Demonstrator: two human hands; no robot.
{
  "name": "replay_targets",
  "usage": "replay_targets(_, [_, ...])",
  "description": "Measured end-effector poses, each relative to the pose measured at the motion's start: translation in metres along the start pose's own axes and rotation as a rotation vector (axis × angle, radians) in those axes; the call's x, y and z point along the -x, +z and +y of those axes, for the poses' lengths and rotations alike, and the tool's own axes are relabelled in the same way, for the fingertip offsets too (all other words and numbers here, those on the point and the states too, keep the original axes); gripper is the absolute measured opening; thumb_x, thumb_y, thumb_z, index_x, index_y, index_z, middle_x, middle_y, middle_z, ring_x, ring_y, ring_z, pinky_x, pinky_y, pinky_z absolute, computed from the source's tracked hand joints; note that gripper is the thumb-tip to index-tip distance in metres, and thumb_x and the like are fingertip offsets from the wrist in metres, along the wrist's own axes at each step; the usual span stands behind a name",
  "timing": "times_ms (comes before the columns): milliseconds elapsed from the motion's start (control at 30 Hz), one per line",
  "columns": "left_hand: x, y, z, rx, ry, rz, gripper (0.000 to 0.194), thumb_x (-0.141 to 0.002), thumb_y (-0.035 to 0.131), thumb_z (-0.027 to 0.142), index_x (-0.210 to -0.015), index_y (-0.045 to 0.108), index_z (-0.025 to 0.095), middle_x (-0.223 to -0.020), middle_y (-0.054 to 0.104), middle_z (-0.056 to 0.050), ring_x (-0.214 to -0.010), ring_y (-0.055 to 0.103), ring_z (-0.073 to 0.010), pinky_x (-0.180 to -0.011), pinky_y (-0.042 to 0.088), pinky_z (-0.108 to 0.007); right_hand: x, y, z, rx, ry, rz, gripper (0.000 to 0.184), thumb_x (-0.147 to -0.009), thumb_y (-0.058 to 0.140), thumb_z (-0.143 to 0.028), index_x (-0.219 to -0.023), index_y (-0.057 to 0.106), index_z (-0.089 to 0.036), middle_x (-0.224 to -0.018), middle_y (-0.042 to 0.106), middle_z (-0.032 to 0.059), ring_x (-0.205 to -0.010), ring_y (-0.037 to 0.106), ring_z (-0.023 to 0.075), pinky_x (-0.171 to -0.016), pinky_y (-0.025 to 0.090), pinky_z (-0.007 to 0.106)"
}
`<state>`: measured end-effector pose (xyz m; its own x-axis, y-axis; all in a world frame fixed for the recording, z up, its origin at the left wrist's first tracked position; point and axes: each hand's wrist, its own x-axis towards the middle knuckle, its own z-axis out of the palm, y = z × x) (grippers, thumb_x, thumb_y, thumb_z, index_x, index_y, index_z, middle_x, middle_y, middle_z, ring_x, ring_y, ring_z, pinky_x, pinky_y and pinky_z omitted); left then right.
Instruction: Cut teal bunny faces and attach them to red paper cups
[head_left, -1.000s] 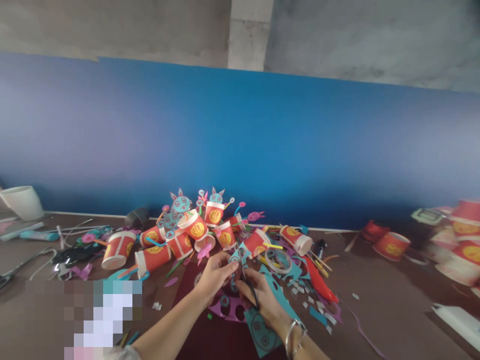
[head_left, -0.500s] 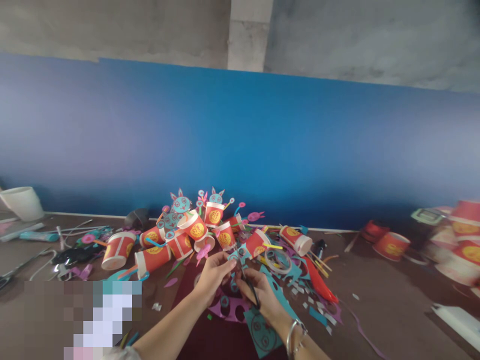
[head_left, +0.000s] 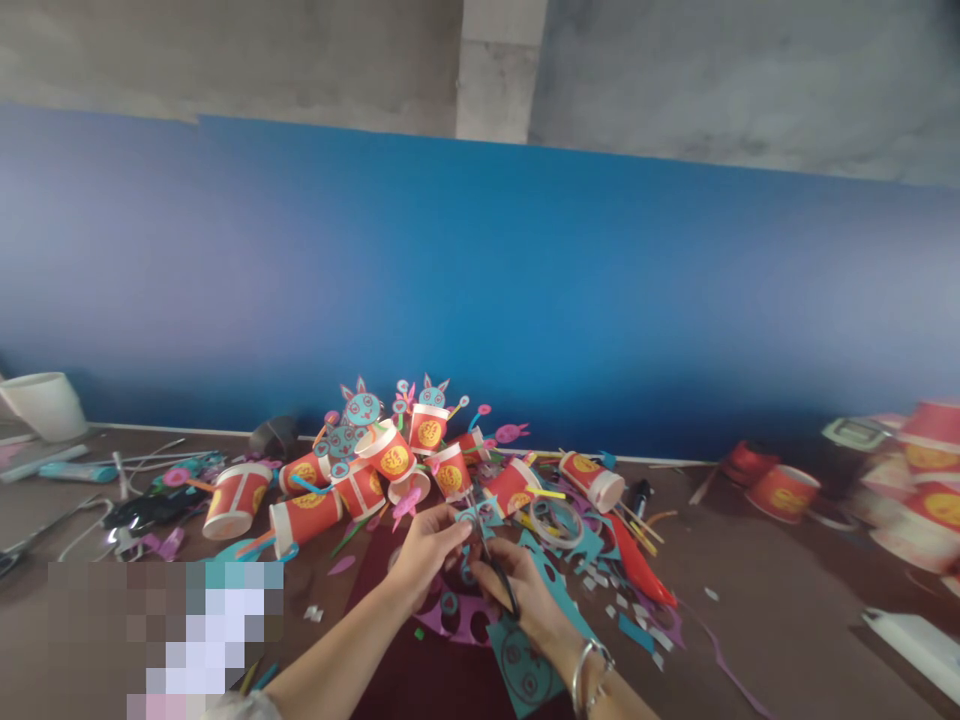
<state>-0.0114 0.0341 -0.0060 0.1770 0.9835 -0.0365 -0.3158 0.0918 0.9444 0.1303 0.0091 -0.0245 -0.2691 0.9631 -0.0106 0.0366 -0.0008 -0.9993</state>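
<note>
My left hand point(head_left: 431, 548) is closed, its thumb and fingers pinching a small blue paper piece point(head_left: 487, 512). Beside it my right hand point(head_left: 521, 590) grips black-handled scissors point(head_left: 501, 575), whose blades point up and away at the paper. Under the right wrist lies a blue paper sheet point(head_left: 525, 668) with a face drawn on it. Below the hands is a purple paper sheet point(head_left: 471, 622) with round holes cut out, on a dark red board point(head_left: 420, 680). The exact spot where the blades meet the paper is too small to make out.
Red paper cups point(head_left: 307, 522) with yellow prints and paper animal faces point(head_left: 362, 407) crowd the back. Right of my hands are a tape roll point(head_left: 556, 522), white scraps point(head_left: 611, 600) and a red pointed object point(head_left: 641, 565). Stacked cups point(head_left: 930, 490) stand far right, a white cup point(head_left: 46, 405) far left.
My hands stay in nearly the same place. The blue paper piece at the scissor tips has shifted and turned slightly.
</note>
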Motion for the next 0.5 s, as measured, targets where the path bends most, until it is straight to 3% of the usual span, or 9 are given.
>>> replay_targets(500, [0.003,0.0033,-0.0022,0.053,0.003,0.056,0.034,-0.06,0.073,0.039,-0.06,0.048,0.017,-0.043,0.044,0.009,-0.037,0.032,-0.0032,-0.038,0.02,-0.018,0.0005,0.0,0.0019,-0.018,0.009,0.002,0.038,-0.065,0.07,-0.052,-0.073,0.056,-0.017,-0.046,0.043,-0.008,-0.037,0.035,0.0059,-0.037,0.028,0.019])
